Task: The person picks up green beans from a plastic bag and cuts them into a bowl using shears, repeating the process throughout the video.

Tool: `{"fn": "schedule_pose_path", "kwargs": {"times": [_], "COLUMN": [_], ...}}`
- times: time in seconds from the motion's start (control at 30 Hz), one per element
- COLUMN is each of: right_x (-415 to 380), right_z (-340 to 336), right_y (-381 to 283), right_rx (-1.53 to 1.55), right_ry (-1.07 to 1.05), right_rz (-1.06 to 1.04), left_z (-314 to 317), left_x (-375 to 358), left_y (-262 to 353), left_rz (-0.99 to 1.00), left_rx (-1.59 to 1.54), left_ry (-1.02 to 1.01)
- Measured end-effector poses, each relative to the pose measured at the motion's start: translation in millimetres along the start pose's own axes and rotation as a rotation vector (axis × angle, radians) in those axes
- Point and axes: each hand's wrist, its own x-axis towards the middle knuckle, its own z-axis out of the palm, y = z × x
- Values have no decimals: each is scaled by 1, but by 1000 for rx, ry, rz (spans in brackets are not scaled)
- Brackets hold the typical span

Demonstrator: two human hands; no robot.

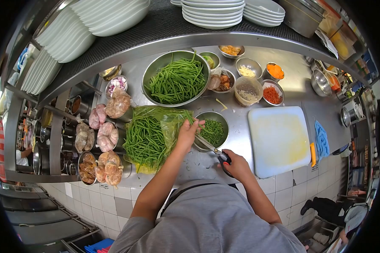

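My right hand is closed around the black handles of a pair of scissors, whose blades reach over a metal bowl of chopped green pieces. My left hand pinches some green stems at the bowl's left rim, close to the scissor tips. Left of it lies an open plastic bag filled with long green beans. Behind the bag stands a large metal bowl heaped with more green beans.
A white cutting board lies at the right, with an orange-handled knife and blue cloth beside it. Small ingredient bowls line the back. Bagged meat sits at the left. A shelf of plates overhangs the back.
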Motion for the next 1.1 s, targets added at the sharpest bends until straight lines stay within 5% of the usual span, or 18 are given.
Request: {"fn": "schedule_pose_path", "kwargs": {"times": [0.4,0.67,1.1], "right_x": [0,-9,11], "right_z": [0,-1,19], "right_y": [13,44,23], "right_rx": [47,443,691], "right_ry": [25,-201,-180], "right_rz": [-1,65,113], "left_z": [6,-3,12], "left_x": [-1,1,-17], "left_y": [3,15,19], "left_rz": [-18,-54,-12], "left_rx": [-62,-415,-336], "left_ry": [32,183,92]}}
